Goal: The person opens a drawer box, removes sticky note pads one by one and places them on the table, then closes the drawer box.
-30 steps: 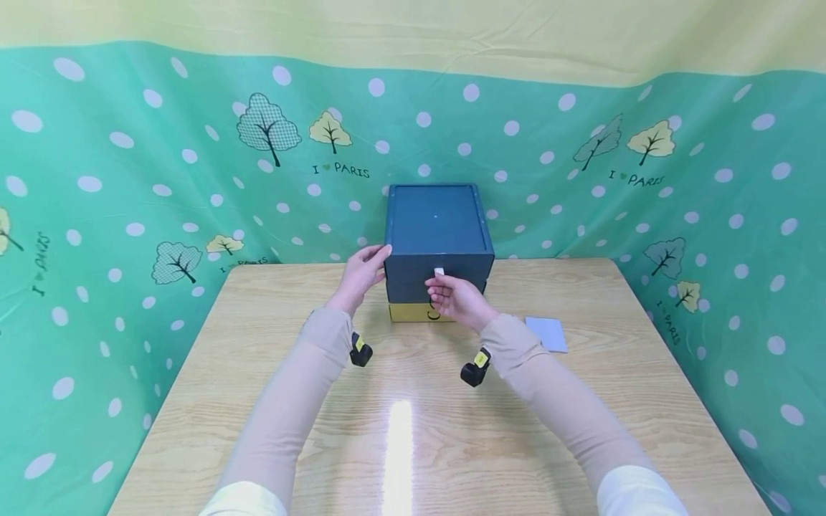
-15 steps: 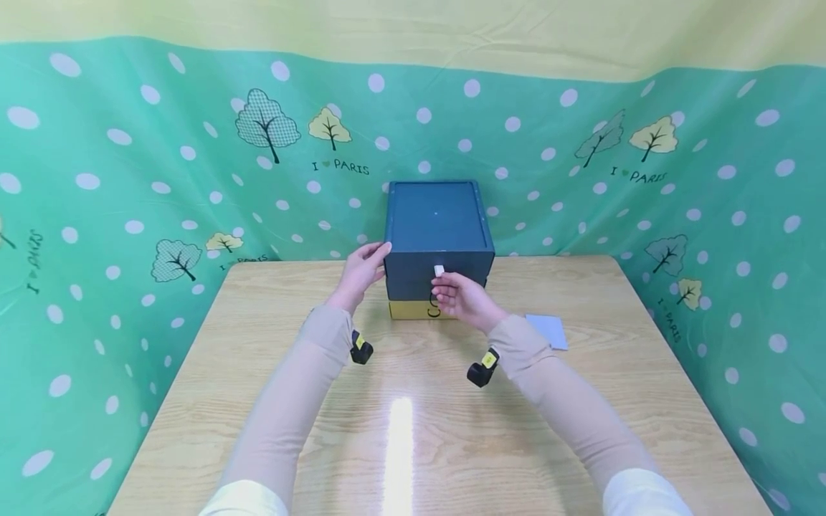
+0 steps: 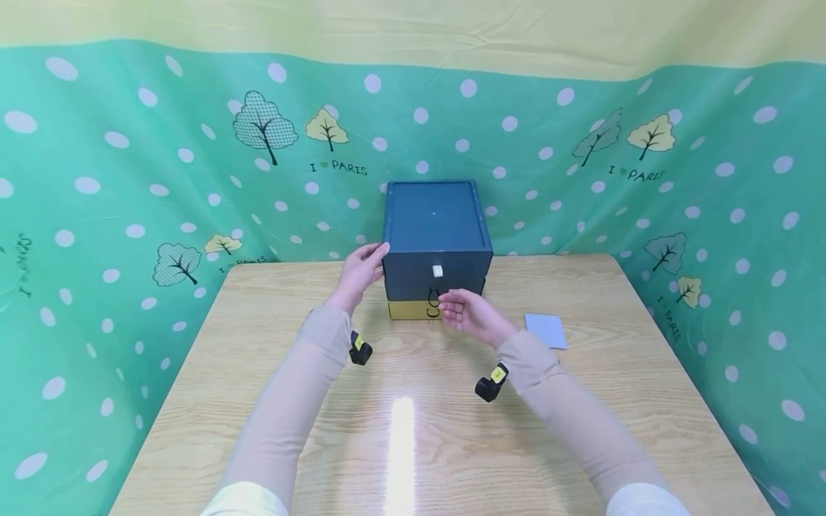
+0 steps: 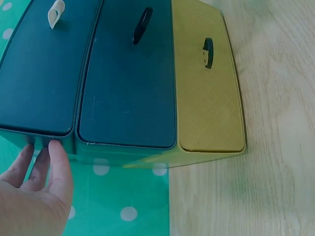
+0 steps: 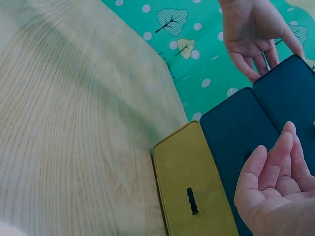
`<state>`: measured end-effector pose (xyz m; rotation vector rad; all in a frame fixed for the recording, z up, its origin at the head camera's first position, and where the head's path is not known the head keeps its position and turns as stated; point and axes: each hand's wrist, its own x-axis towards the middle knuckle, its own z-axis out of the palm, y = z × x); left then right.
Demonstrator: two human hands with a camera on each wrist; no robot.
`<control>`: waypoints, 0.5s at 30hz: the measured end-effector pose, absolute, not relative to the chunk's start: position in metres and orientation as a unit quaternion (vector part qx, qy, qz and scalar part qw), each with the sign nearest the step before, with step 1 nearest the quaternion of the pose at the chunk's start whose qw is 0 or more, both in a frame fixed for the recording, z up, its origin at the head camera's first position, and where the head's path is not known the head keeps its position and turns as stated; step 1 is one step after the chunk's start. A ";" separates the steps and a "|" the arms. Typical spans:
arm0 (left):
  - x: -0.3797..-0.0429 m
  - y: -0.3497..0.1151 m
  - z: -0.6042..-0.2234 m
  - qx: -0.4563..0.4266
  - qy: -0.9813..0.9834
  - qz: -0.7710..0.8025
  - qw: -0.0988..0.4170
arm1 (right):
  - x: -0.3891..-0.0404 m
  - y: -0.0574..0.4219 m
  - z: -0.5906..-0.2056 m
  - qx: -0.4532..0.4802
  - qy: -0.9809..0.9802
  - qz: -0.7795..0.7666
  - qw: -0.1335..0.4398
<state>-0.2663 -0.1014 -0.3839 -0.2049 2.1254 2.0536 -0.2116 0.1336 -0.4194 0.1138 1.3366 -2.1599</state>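
A small dark blue drawer cabinet (image 3: 434,215) stands at the back of the table, with two dark blue drawers above a yellow one (image 4: 209,108). On the top drawer is a white pull tab (image 3: 438,271); the middle drawer has a black loop handle (image 4: 142,25), the yellow one a black loop (image 4: 208,53). My left hand (image 3: 358,276) rests its fingertips against the cabinet's upper left side. Holding nothing, my right hand (image 3: 476,315) hovers in front of the lower drawers with loosely bent fingers, right of the black loops. All three drawers sit closed.
A light blue square sheet (image 3: 546,331) lies on the wooden table (image 3: 310,444) to the right of the cabinet. Behind and at both sides hangs a green dotted curtain (image 3: 426,136). Each wrist carries a small black camera.
My right hand has come away from the white pull tab and moved down and to the right, leaving the tab in plain sight. My left hand has stayed at the cabinet's side.
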 end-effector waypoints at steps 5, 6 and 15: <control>-0.265 -0.101 -0.383 -0.065 0.717 0.689 0.087 | -0.208 0.136 -0.427 0.041 0.503 -0.811 0.296; -0.265 -0.101 -0.382 -0.065 0.717 0.688 0.087 | -0.208 0.136 -0.428 0.039 0.503 -0.810 0.297; -0.264 -0.102 -0.383 -0.067 0.721 0.684 0.089 | -0.205 0.136 -0.442 0.045 0.494 -0.815 0.299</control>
